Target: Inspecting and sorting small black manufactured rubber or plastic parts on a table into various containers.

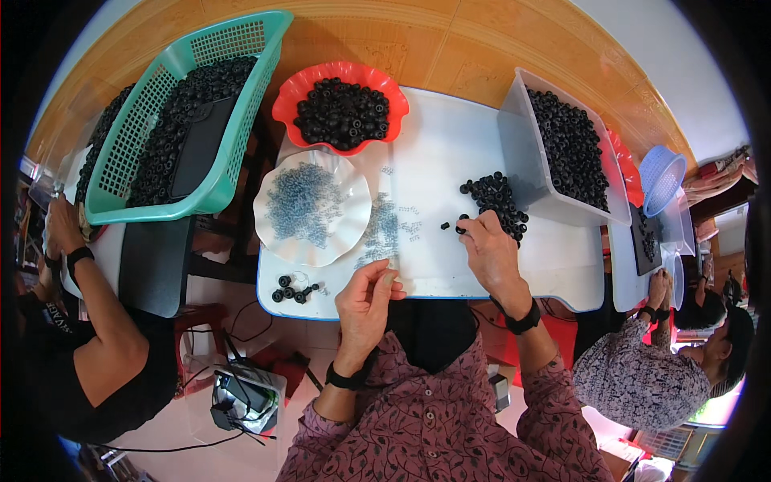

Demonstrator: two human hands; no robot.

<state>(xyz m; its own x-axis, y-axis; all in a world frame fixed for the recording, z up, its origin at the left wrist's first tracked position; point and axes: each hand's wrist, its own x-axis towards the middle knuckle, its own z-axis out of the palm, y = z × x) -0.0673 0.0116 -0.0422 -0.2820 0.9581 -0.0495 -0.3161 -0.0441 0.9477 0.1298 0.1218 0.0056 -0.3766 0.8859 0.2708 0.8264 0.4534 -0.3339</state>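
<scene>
My left hand point(369, 305) is at the table's front edge, thumb and fingers pressed together; whatever they hold is too small to name. Over the table, my right hand point(494, 253) pinches a small black part point(461, 230) at its fingertips. Just behind it lies a loose pile of black ring-like parts point(490, 191), with a single black part point(445, 226) apart to the left. Small silvery pieces that look like springs point(381, 229) are strewn left of the middle. More fill a white wavy-rimmed plate point(269, 245). Several black parts point(293, 290) sit at the table's front left corner.
A red scalloped bowl point(283, 107) of black parts stands at the back of the white table point(442, 120). A clear bin point(526, 165) of them is on the right. Left is a green basket point(152, 212) holding a dark flat case point(203, 149). People work on both sides.
</scene>
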